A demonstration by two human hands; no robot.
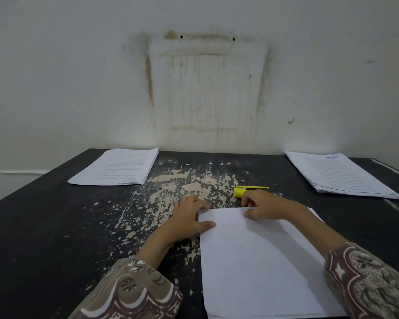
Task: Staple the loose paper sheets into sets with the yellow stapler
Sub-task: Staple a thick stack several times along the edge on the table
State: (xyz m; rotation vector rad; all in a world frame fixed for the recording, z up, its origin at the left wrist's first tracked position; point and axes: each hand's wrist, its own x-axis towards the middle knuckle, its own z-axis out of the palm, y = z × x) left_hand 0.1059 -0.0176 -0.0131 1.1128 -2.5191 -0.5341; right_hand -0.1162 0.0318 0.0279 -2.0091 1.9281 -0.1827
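Squaring the set comes first, and that looks like the step in hand. A blank-faced set of sheets (258,261) lies at lower centre of the frame on the dark, paint-worn surface (55,215). The left hand (189,219) holds its upper left corner, thumb lying on top of the paper and fingers curled at the far edge; whether they reach under the corner cannot be told. The right hand (263,207) sits at the upper edge with curled fingers resting on the paper; from this angle it is not clear if it pinches the sheets or only presses them, though it seems to hold nothing else.

The yellow stapler (244,191) lies just beyond the right hand, right of centre, very near the fingertips but apparently untouched. Two printed stacks wait well apart: the left stack (115,168) at upper left of the surface, the right stack (341,173) at upper right.

To do this well, I would tap or nudge the edges until the corner lines up flush. The left hand should pin that corner flat while the right reaches the short way to the stapler. Sheets this thin slide easily, so any lift of the pinning hand risks fanning them and catching only some layers. Slip the corner fully into the stapler's mouth before pressing down.
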